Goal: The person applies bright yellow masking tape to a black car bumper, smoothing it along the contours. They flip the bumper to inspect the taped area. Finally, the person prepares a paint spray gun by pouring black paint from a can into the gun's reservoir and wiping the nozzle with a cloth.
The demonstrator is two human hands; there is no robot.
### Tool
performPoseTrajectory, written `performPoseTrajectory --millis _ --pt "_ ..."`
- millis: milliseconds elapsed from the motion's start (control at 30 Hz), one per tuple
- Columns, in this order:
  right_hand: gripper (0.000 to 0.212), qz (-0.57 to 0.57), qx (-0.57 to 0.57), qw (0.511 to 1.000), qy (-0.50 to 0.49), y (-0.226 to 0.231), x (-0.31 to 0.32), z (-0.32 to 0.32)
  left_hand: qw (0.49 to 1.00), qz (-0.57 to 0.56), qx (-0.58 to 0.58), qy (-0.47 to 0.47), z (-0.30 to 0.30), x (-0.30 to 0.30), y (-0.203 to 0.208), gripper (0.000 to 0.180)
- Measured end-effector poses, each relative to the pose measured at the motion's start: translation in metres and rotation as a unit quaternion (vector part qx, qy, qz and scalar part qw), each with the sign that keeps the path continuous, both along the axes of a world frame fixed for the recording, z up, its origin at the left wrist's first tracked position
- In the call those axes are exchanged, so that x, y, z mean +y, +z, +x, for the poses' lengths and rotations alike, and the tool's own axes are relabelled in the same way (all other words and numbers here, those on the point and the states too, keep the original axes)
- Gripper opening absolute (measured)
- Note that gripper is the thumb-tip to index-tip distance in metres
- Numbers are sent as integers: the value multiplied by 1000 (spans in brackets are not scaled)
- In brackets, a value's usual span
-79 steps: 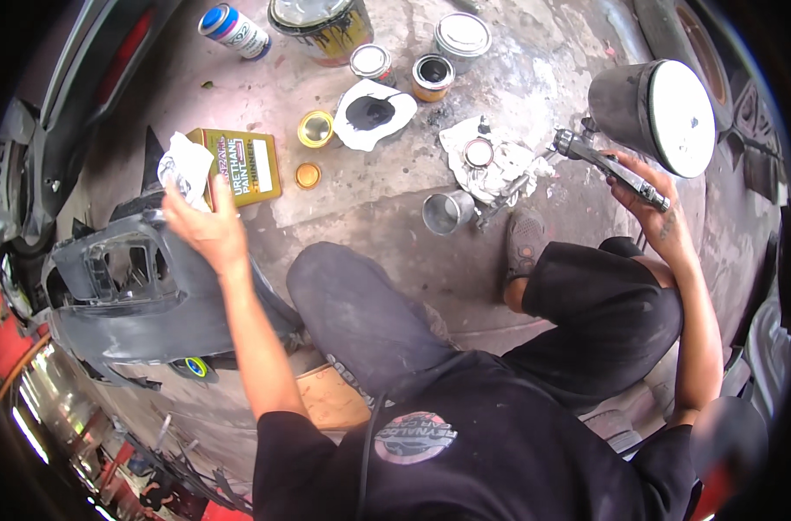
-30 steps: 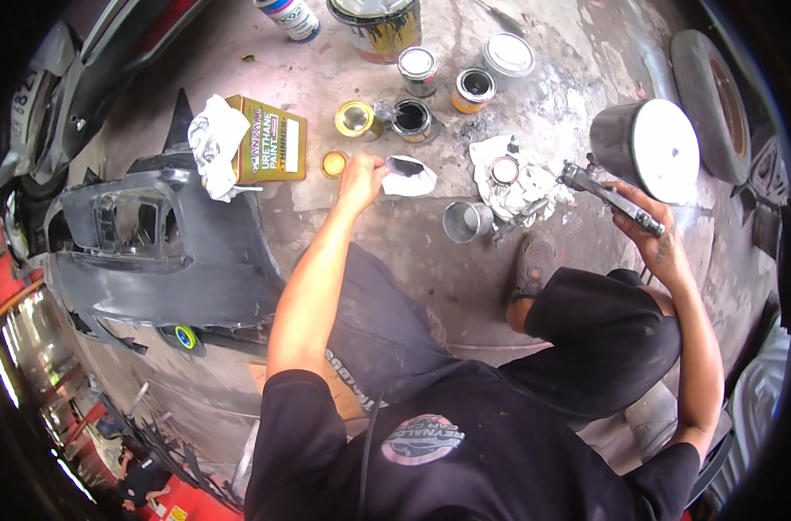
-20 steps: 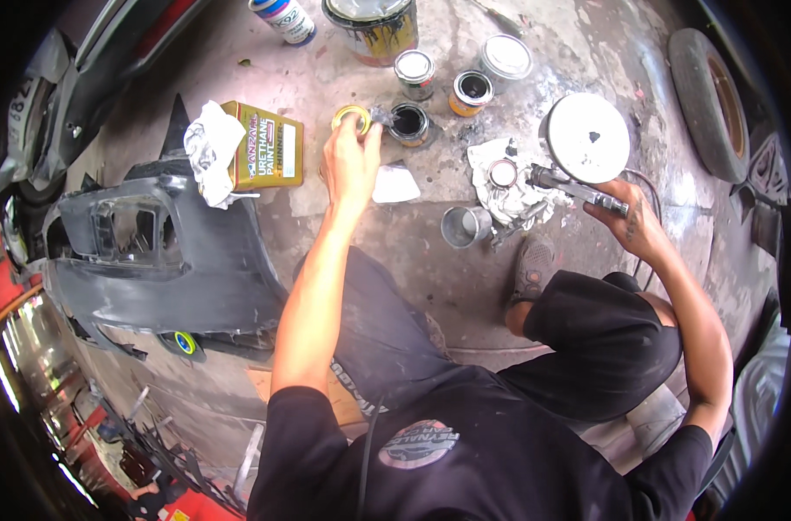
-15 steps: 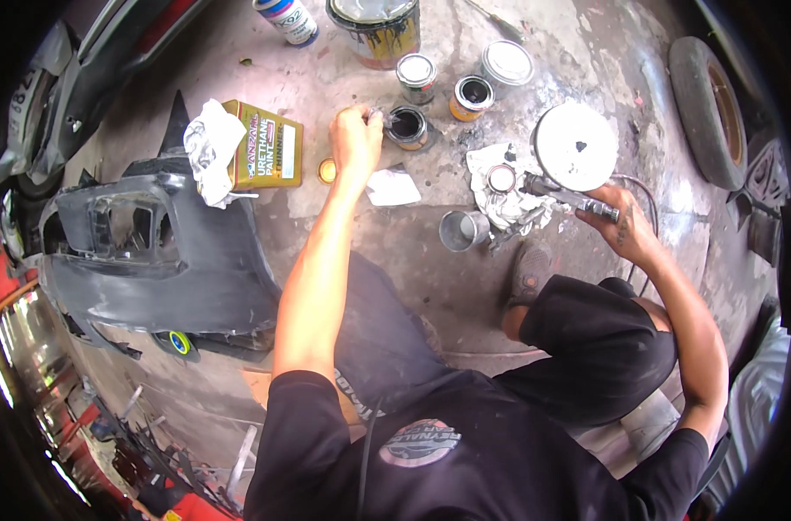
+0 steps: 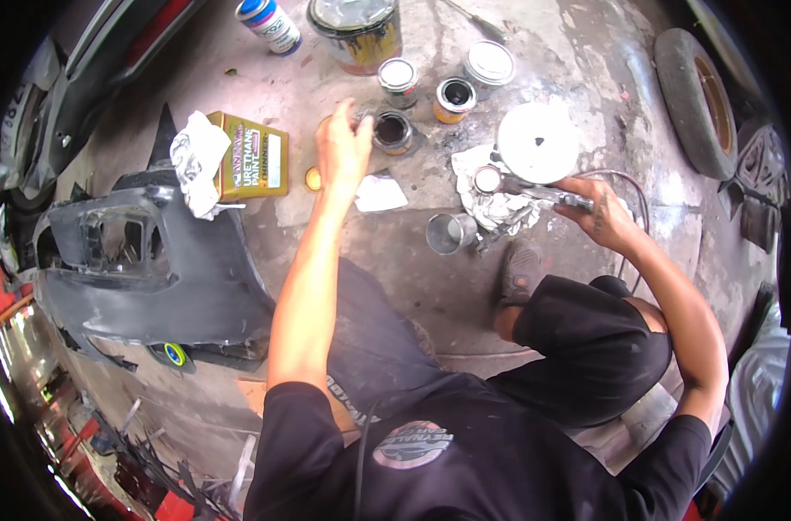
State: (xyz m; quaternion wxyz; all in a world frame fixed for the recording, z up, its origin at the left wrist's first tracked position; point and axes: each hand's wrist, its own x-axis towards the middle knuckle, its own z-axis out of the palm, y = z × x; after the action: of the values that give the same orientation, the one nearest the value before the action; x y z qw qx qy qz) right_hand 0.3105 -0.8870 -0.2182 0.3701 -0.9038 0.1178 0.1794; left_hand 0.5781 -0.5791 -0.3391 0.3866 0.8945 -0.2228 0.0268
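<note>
My left hand point(image 5: 343, 149) is beside the open can of dark paint point(image 5: 393, 134), its fingers bent. Something small and greyish shows at the fingertips, too blurred to name. In my right hand point(image 5: 601, 211) is a metal spray gun point(image 5: 547, 193), gripped by its handle. A round white cup point(image 5: 538, 143) with a small dark spot on top sits on the gun. Below the gun lies a crumpled white rag point(image 5: 493, 201) with a small round lid point(image 5: 487, 180) on it. A grey metal cup point(image 5: 450, 234) stands beside the rag.
Left of my left hand stands a gold thinner can point(image 5: 261, 165) with a white cloth over its side. Farther off are a large drippy paint pail point(image 5: 358, 43), an orange-labelled open can point(image 5: 454, 101) and closed tins. A dark bumper point(image 5: 152, 286) lies at left, a tyre point(image 5: 695, 104) at right.
My left hand has drawn back left from the mouth of the dark paint can. The gun in my right hand has tilted slightly, and the whole view has shifted a little.
</note>
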Motion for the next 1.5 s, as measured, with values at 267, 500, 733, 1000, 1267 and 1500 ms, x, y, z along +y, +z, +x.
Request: performPoseTrajectory --millis 267,500,733,1000,1267,1500 --pt "41 0 29 998 49 -28 3 18 971 -108 45 -208 -75 -29 116 67" --pt "45 -17 0 993 117 -48 14 28 960 49 30 -273 -86 -35 140 86" --pt "47 -56 21 988 144 -50 23 24 967 77 47 -237 -111 -23 130 84" --pt "40 -51 16 985 161 -60 22 16 967 54 78 -236 -117 -23 118 78" --pt "46 -20 23 988 153 -68 26 15 965 45 75 -245 -114 -17 115 82" --pt "49 -35 33 984 170 -66 30 20 972 27 65 -225 -118 -12 104 75"
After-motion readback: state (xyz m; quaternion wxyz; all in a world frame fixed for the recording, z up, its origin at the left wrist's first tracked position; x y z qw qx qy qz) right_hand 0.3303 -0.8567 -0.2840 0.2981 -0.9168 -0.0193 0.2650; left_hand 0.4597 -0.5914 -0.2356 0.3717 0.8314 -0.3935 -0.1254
